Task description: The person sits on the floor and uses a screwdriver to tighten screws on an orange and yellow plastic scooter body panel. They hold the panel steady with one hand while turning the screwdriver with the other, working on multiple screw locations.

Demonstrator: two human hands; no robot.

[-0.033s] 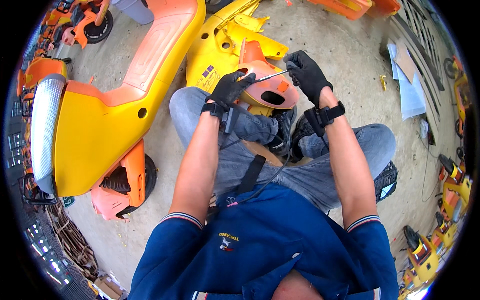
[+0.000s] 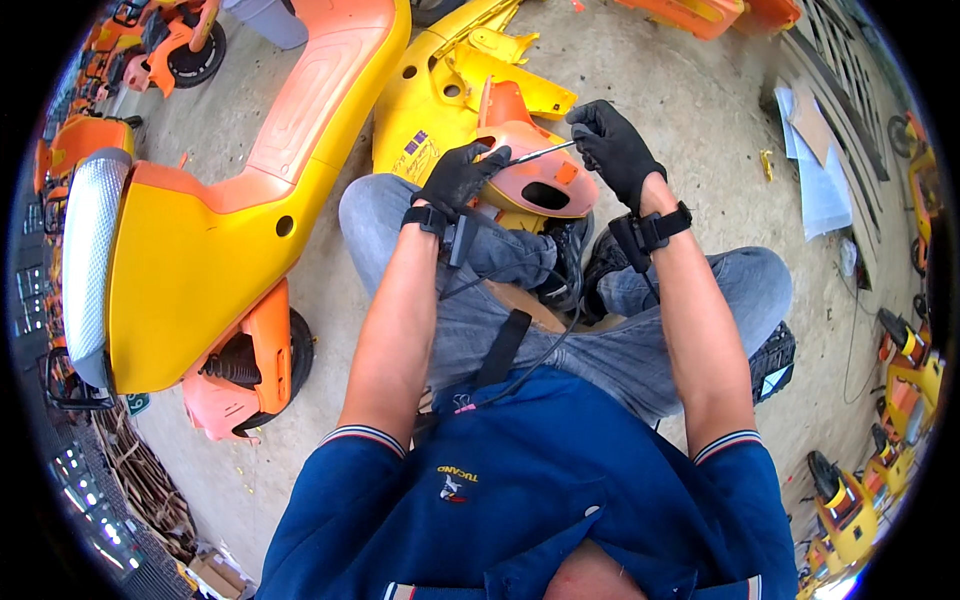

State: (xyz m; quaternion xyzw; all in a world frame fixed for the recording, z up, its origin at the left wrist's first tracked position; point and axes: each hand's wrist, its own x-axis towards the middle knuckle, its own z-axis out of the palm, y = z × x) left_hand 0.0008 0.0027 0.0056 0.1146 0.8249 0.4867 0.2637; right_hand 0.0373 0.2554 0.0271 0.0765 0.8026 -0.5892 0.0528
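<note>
A thin metal rod (image 2: 543,154), like a screwdriver shaft, spans the gap between my gloved hands. My left hand (image 2: 450,180) is closed round one end, hiding any handle. At the other end, the curled fingers of my right hand (image 2: 617,152) meet the tip; whether something small is pinched there is hidden. Just beneath lies a faded orange scooter body panel (image 2: 508,188) with a dark oval opening. It rests in front of my crossed legs, against yellow body panels (image 2: 405,118) with round holes and handwriting.
A large yellow and orange scooter body (image 2: 190,270) with a silver seat (image 2: 90,240) stands close on my left. More scooters line both sides. Dark slats (image 2: 835,80) and a pale sheet (image 2: 820,190) lie at the far right. A grey bucket (image 2: 270,20) stands at the far left.
</note>
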